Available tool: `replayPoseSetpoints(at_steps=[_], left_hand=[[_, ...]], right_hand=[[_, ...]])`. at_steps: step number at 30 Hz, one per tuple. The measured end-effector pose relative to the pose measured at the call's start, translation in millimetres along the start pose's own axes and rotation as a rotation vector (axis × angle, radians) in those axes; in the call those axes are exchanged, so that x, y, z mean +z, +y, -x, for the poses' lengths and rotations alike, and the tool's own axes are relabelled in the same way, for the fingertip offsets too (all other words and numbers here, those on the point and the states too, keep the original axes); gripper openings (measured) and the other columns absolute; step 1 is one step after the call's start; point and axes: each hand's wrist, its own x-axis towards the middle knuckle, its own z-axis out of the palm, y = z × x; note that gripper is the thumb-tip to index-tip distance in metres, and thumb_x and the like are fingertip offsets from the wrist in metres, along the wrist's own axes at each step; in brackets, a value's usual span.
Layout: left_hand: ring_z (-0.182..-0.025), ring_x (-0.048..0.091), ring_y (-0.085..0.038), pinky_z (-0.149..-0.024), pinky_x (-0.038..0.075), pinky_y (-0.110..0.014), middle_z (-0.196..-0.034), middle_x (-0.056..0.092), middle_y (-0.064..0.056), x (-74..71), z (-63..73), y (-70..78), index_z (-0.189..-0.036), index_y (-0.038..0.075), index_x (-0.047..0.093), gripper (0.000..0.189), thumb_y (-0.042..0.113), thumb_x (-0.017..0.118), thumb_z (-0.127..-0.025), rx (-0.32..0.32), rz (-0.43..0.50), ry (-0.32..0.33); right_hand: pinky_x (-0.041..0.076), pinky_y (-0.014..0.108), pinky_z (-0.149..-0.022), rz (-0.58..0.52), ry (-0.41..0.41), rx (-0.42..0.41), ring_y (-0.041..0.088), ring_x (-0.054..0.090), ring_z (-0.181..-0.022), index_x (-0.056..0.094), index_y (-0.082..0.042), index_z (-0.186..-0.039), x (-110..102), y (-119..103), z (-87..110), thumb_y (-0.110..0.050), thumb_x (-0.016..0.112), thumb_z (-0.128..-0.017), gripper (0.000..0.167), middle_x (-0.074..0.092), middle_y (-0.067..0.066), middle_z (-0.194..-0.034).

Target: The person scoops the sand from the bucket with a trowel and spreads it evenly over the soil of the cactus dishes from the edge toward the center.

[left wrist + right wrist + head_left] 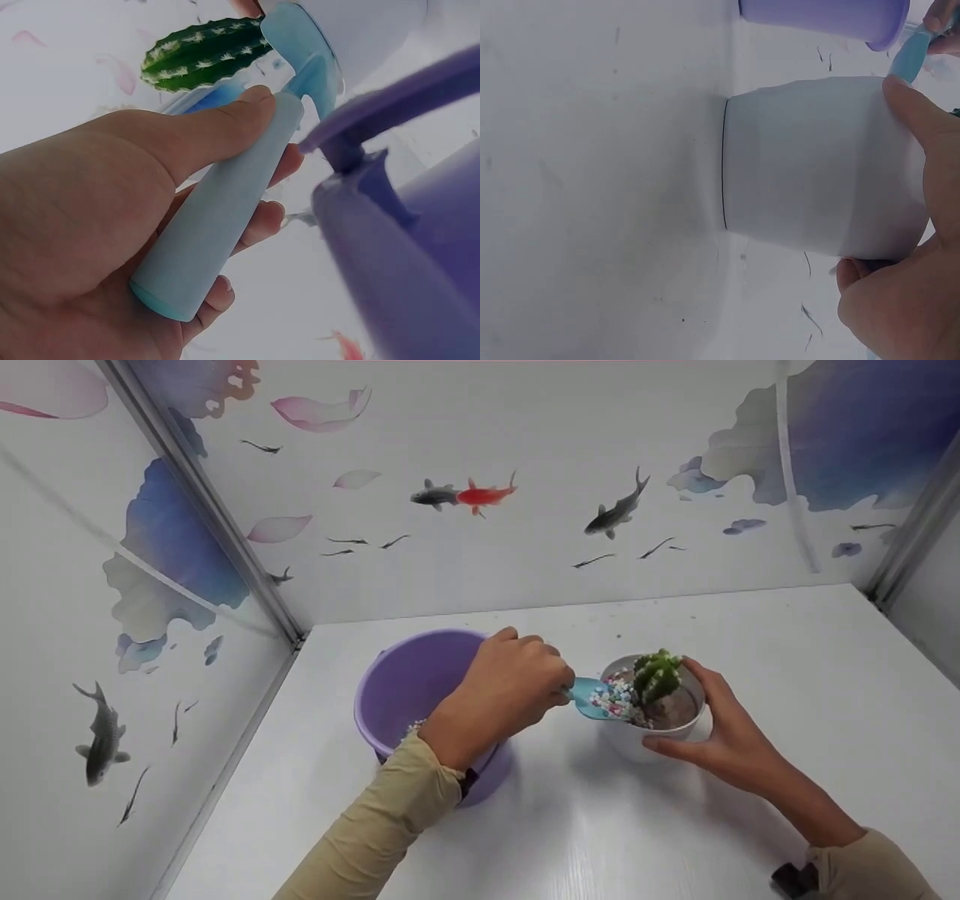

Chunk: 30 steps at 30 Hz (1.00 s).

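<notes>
My left hand [517, 679] grips the pale blue handle [217, 217] of a small trowel [583, 690], thumb laid along it in the left wrist view. Multicoloured pebbles [616, 699] lie on the trowel's blade, which overlaps the near-left rim of a white pot [634, 745]. Inside the pot a green ribbed cactus [658, 679] with pale spines stands in brownish soil [670, 712]. With my right hand [739, 742] I hold the pot from the right, thumb at the near side and fingers round the far side. The pot stands upright on the white table.
A purple bucket [369, 701] stands left of the pot, partly behind my left forearm, with more pebbles [414, 727] inside. Its handle [405, 97] crosses close to the trowel in the left wrist view. Small specks are scattered behind the pot. White printed panels [480, 577] enclose the table [600, 840].
</notes>
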Motion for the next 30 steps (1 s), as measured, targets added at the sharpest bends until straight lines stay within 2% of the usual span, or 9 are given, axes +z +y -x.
replayPoseSetpoints(at_steps=[5, 6, 8, 12, 13, 14, 22, 26, 30], left_hand=[[-0.091, 0.073, -0.012, -0.076, 0.049, -0.033, -0.099, 0.082, 0.012, 0.8, 5.5, -3.2, -0.108, 0.033, 0.087, 0.013, 0.033, 0.085, -0.095, -0.004, 0.0, 0.016], [-0.09, 0.073, -0.012, -0.075, 0.048, -0.032, -0.098, 0.082, 0.012, 1.2, 6.7, -3.8, -0.108, 0.033, 0.087, 0.013, 0.033, 0.085, -0.095, -0.004, -0.002, 0.021], [-0.089, 0.072, -0.012, -0.074, 0.047, -0.032, -0.096, 0.081, 0.012, 2.0, 8.9, -4.7, -0.108, 0.033, 0.087, 0.013, 0.033, 0.085, -0.095, -0.002, -0.001, 0.03], [-0.088, 0.071, -0.012, -0.073, 0.044, -0.032, -0.095, 0.08, 0.011, 3.6, 13.2, -6.4, -0.107, 0.032, 0.087, 0.012, 0.032, 0.085, -0.095, -0.003, 0.017, 0.044], [-0.088, 0.071, -0.012, -0.072, 0.044, -0.032, -0.095, 0.08, 0.012, 4.3, 14.4, -7.0, -0.107, 0.032, 0.087, 0.012, 0.032, 0.085, -0.095, -0.005, 0.024, 0.047], [-0.088, 0.07, -0.012, -0.073, 0.044, -0.031, -0.096, 0.081, 0.012, 5.1, 15.6, -7.4, -0.108, 0.032, 0.086, 0.012, 0.031, 0.085, -0.095, -0.006, 0.031, 0.05], [-0.089, 0.07, -0.012, -0.074, 0.045, -0.031, -0.099, 0.081, 0.012, 15.4, 23.0, -9.9, -0.109, 0.033, 0.086, 0.013, 0.031, 0.085, -0.096, -0.022, 0.06, 0.095], [-0.091, 0.071, -0.012, -0.078, 0.05, -0.031, -0.1, 0.082, 0.01, 19.9, 24.3, -10.7, -0.109, 0.032, 0.086, 0.013, 0.031, 0.084, -0.096, -0.029, 0.072, 0.104], [-0.091, 0.071, -0.013, -0.08, 0.053, -0.032, -0.1, 0.082, 0.01, 21.1, 24.8, -11.2, -0.109, 0.032, 0.086, 0.012, 0.031, 0.084, -0.096, -0.041, 0.064, 0.109]], right_hand=[[0.04, 0.075, -0.11, 0.015, 0.029, -0.011, 0.042, 0.039, -0.151, 0.018, -0.011, -0.173, 2, -1, -0.1, -0.039, 0.1, -0.078, 0.128, 0.033, 0.022, -0.168], [0.043, 0.067, -0.112, 0.022, 0.035, -0.013, 0.04, 0.04, -0.15, 0.018, -0.012, -0.173, 2, 0, 0.2, -0.039, 0.1, -0.078, 0.128, 0.034, 0.022, -0.167], [0.044, 0.064, -0.11, 0.022, 0.041, -0.018, 0.039, 0.041, -0.147, 0.018, -0.013, -0.173, 3, 0, 0.3, -0.039, 0.1, -0.078, 0.128, 0.035, 0.021, -0.166], [0.04, 0.069, -0.113, 0.02, 0.01, -0.024, 0.04, 0.038, -0.151, 0.015, -0.017, -0.175, 0, 4, -0.5, -0.038, 0.1, -0.079, 0.13, 0.032, 0.021, -0.168], [0.036, 0.076, -0.112, 0.012, -0.004, -0.026, 0.041, 0.035, -0.153, 0.014, -0.018, -0.175, -1, 6, -1.0, -0.037, 0.099, -0.079, 0.13, 0.03, 0.022, -0.169], [0.034, 0.077, -0.114, 0.008, -0.018, -0.027, 0.043, 0.033, -0.155, 0.012, -0.019, -0.175, -2, 7, -1.2, -0.036, 0.099, -0.079, 0.13, 0.028, 0.022, -0.171], [0.029, 0.082, -0.113, -0.038, -0.103, 0.01, 0.053, 0.028, -0.159, 0.007, -0.03, -0.175, -9, 15, 0.3, -0.033, 0.095, -0.085, 0.125, 0.025, 0.018, -0.175], [0.03, 0.082, -0.113, -0.053, -0.098, 0.002, 0.053, 0.031, -0.158, 0.01, -0.025, -0.175, -8, 15, -0.3, -0.032, 0.095, -0.085, 0.124, 0.031, 0.017, -0.172], [0.035, 0.074, -0.114, -0.023, -0.067, -0.017, 0.044, 0.038, -0.155, 0.014, -0.019, -0.174, -6, 13, -1.2, -0.032, 0.097, -0.083, 0.124, 0.036, 0.016, -0.169]])
